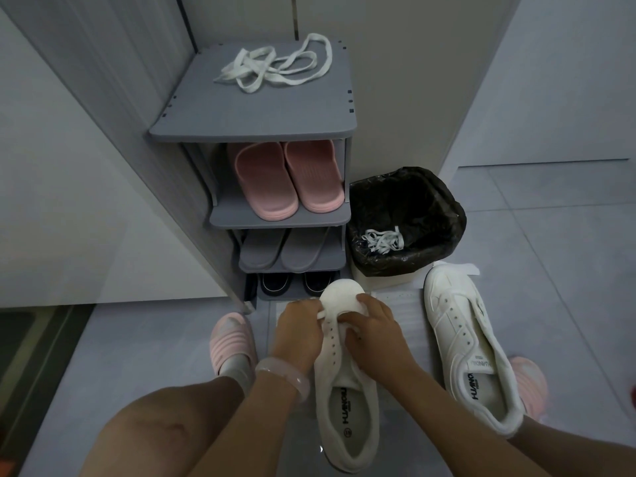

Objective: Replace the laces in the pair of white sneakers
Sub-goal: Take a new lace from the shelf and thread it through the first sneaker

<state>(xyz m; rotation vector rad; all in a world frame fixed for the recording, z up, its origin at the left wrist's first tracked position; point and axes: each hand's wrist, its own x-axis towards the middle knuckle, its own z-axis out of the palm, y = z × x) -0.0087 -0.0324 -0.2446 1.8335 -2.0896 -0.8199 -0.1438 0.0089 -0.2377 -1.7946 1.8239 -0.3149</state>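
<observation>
Bin (pixel 444 201) with black liner, ahead-right of both hands: holds one crumpled white lace bundle (pixel 383 239). Grey shoe rack (pixel 241 129) straight ahead of the hands: loose white laces (pixel 275 68) piled on the top board; pink slippers (pixel 285 180) on the next shelf, grey slippers (pixel 282 249) below those, dark shoes (pixel 292 282) on the bottom, partly hidden behind the toe of the near sneaker.

Near sneaker (pixel 347 390) sits under both hands, toe pointing at the rack, eyelets bare along the visible row. Left hand (pixel 298 330) curled at the toe-end eyelets, pinching a white lace end (pixel 321 314). Right hand (pixel 373 325) curled over the other side of the tongue, gripping the upper; can't tell if it also holds lace. Pink bangle (pixel 282 371) on left wrist.

Second sneaker (pixel 468 346) lies right of the right hand, unlaced, apart from the first, just near the bin's base. Both rest on a white sheet (pixel 409 321). Pink-slippered foot (pixel 234 342) just left of the left hand; another at far right, mostly behind the second sneaker.
</observation>
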